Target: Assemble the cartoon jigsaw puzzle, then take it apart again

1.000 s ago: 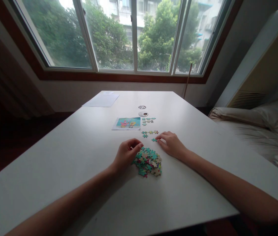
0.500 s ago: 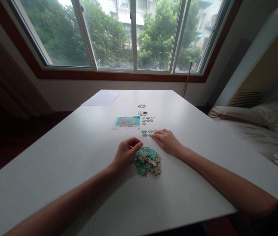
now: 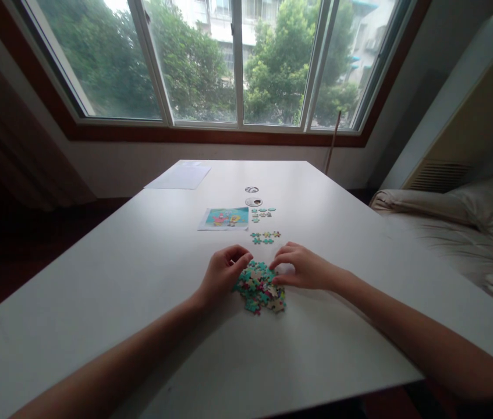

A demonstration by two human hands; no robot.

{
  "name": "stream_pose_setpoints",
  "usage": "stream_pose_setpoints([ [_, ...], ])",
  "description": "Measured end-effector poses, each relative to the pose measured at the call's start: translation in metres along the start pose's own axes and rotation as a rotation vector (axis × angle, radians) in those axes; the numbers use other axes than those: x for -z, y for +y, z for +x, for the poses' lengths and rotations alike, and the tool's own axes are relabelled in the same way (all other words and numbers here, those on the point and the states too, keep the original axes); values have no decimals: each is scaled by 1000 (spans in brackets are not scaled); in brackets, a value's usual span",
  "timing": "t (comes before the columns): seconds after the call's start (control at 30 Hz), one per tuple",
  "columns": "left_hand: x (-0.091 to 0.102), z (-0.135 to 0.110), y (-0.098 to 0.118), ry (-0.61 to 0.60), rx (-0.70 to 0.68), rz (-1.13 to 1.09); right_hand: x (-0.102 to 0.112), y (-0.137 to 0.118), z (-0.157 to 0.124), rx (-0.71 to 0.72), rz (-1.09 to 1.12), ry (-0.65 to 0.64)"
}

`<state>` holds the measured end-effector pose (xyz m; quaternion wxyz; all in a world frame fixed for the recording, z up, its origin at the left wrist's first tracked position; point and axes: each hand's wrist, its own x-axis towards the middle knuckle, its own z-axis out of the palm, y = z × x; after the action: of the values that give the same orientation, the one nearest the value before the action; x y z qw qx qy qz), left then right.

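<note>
A heap of jigsaw puzzle pieces (image 3: 259, 288), mostly teal and beige, lies on the white table between my hands. My left hand (image 3: 226, 269) rests at the heap's left edge, fingers curled in and thumb against them; whatever they hold is hidden. Over the heap's right side, my right hand (image 3: 301, 266) has thumb and fingers apart, fingertips at the pieces. Beyond the hands, several sorted puzzle pieces (image 3: 268, 235) lie in short rows, with another small group of pieces (image 3: 262, 215) farther off. Left of these is a colourful cartoon picture sheet (image 3: 227, 217).
Two small round items (image 3: 254, 202) lie behind the sorted pieces. White paper (image 3: 178, 176) sits at the table's far left corner. The white table (image 3: 110, 273) reaches toward the window. A beige sofa (image 3: 442, 233) stands to the right.
My right hand has left the sorted rows and come back toward me to the heap, its fingers spreading. The nearer rows now show fully. My left hand has stayed in place.
</note>
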<state>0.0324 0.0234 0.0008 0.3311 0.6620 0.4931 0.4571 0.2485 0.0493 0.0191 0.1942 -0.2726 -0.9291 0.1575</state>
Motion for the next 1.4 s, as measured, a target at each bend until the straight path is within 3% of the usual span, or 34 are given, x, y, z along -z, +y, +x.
stream_pose_setpoints([
  [0.13, 1, 0, 0, -5, -10, 18, -1, -1, 1, -33, 101, -19],
  [0.23, 1, -1, 0, -23, -29, 42, -1, -2, 3, -133, 226, 2],
  [0.57, -2, -7, 16, -171, -174, 143, -10, -4, 9, -341, 636, 191],
  [0.93, -2, -1, 3, -131, -106, 85, -7, -4, 6, -319, 473, 189],
  [1.17, -3, 2, 4, -148, -69, 76, -13, -3, 7, -323, 503, 186],
  [1.4, 4, 5, -5, -95, -36, 70, -9, 11, 10, -392, 618, 394],
])
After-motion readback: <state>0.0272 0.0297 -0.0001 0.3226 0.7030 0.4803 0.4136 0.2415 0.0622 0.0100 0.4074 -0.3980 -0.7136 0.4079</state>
